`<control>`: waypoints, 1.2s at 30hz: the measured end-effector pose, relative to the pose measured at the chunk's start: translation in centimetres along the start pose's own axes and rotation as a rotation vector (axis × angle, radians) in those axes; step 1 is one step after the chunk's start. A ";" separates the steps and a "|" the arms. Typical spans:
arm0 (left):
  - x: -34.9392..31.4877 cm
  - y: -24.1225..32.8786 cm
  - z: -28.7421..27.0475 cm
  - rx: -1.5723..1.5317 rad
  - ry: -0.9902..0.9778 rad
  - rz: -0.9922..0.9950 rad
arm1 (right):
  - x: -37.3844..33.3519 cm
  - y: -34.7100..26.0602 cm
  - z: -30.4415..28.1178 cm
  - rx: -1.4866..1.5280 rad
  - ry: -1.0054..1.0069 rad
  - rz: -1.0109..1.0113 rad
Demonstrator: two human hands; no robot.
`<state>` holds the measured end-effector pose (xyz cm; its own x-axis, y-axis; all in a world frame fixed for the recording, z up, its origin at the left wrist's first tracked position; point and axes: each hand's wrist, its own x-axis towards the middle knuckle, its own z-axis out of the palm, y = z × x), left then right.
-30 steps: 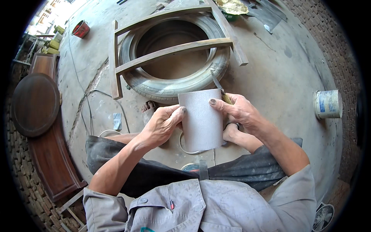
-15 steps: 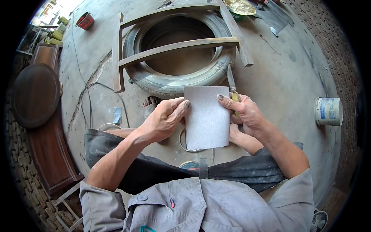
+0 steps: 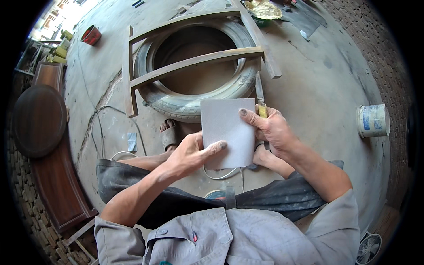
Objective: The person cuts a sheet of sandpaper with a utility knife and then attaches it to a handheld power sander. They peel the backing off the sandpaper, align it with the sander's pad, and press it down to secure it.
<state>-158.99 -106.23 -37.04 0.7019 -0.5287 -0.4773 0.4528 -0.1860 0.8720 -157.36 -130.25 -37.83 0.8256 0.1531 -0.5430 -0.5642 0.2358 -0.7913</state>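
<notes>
A pale grey sheet of sandpaper (image 3: 223, 119), apparently folded, is held upright in front of me. My left hand (image 3: 187, 154) grips its lower left side, thumb laid across the face and fingers hidden behind. At the upper right edge, my right hand (image 3: 274, 129) pinches the sheet under its thumb. That same hand also holds a knife (image 3: 259, 90) with a yellow handle, its blade pointing away from me. Beyond the sheet, a wooden frame (image 3: 198, 59) with curved rails rests on a tire (image 3: 185, 106) lying flat on the floor.
To the left lie a dark round wooden piece (image 3: 39, 121) and a long brown panel (image 3: 59, 185). A red bucket (image 3: 91, 36) stands far left, and a white bucket (image 3: 373, 121) is at the right. Cables (image 3: 95, 119) run over the concrete floor near my feet.
My left hand has slid down the sheet's left side, and its thumb now reaches farther across the face. My right hand keeps hold of the sheet and knife. The whole view has shifted slightly.
</notes>
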 end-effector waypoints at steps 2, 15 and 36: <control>0.0 0.4 -0.1 -0.021 -0.053 -0.062 | -0.9 -1.0 0.5 -0.075 -0.010 0.013; -0.2 1.1 -1.3 0.017 0.067 0.089 | -1.9 -1.1 0.2 -0.458 -0.185 0.079; 0.8 1.1 -2.7 -0.800 0.331 0.031 | -4.1 0.2 0.0 -0.238 -0.440 0.070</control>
<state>-156.49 -104.61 -36.77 0.7880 -0.2326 -0.5700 0.5943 0.5290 0.6057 -160.86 -130.79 -35.79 0.6815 0.5627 -0.4679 -0.5622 -0.0067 -0.8270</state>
